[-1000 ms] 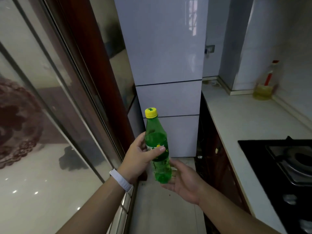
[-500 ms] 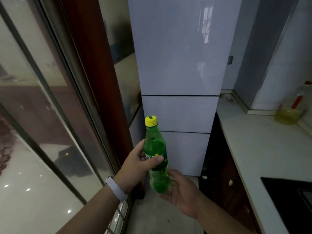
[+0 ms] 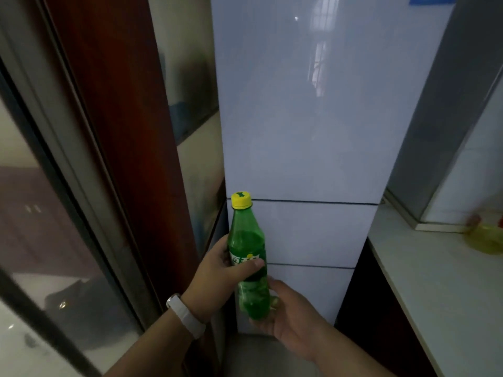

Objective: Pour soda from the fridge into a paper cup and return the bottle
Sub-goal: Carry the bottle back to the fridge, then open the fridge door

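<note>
Soda bottle point(image 3: 246, 238) is looking light, smooth, probably slippery; left hand point(image 3: 215, 278) is gripping its labelled waist, right hand point(image 3: 294, 317) is cupping the base just below.

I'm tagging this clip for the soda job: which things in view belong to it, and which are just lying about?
Job: soda bottle, capped, gripped by left hand, right hand cupping its base; fridge, doors closed.
Lying about: blurred yellowish bottle on the counter; glass sliding door; white wristband.
</note>
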Demonstrator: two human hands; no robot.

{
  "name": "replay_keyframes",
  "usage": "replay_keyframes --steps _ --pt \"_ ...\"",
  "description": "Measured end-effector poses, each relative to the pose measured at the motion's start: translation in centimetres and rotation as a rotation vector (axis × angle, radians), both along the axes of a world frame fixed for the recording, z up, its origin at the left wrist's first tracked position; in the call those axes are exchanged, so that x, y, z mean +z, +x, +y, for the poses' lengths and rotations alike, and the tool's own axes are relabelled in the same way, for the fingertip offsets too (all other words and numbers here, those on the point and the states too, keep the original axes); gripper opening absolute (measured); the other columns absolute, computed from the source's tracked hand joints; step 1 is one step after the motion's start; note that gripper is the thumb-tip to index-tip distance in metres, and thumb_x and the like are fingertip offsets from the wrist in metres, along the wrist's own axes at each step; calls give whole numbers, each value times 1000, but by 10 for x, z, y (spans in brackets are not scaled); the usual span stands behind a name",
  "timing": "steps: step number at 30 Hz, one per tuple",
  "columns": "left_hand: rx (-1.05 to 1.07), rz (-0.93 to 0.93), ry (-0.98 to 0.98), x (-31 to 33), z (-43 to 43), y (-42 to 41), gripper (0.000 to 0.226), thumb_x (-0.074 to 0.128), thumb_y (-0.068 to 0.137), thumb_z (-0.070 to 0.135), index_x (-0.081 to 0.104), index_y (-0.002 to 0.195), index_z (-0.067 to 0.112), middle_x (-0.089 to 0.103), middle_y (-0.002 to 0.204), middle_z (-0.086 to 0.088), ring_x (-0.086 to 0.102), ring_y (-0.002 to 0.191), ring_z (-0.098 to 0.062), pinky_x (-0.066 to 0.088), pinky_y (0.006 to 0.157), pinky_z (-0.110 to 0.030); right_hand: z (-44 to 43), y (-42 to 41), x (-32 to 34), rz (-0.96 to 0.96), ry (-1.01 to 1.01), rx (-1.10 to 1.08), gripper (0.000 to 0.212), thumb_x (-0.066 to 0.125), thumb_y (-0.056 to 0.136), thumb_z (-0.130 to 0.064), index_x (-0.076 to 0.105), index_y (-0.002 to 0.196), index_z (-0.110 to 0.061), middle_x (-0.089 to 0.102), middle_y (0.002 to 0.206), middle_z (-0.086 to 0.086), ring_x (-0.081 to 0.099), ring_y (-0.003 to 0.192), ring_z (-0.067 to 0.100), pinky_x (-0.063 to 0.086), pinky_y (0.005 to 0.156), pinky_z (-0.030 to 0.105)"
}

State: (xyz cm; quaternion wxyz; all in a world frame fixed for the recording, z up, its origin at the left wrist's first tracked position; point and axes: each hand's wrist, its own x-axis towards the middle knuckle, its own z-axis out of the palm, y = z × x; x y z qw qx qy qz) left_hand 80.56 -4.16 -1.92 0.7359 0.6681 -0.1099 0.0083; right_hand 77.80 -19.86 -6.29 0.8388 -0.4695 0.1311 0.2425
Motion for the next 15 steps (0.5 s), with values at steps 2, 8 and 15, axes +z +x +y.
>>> replay_keyframes --steps 2,8,15 --pt "11 -18 2 5 4 21 54 86 58 26 70 107 12 75 104 -12 71 98 -30 58 84 -40 2 21 3 19 2 10 53 73 72 -33 69 116 -2 69 111 25 66 93 34 53 76 42" --pt "32 -25 -5 11 4 79 57 85 57 26 69 109 9 76 103 -11 72 97 -27 58 78 -31 0 88 8 51 34 46 50 70 80 -29 66 121 -1 69 113 26 67 96 35 56 74 41" --pt "190 63 -74 24 -3 134 61 87 58 22 69 115 7 74 108 -16 70 101 -37 57 89 -52 -6 169 14 32 -41 227 41 62 91 -34 67 119 -5 72 108 19 70 91 28 56 74 38"
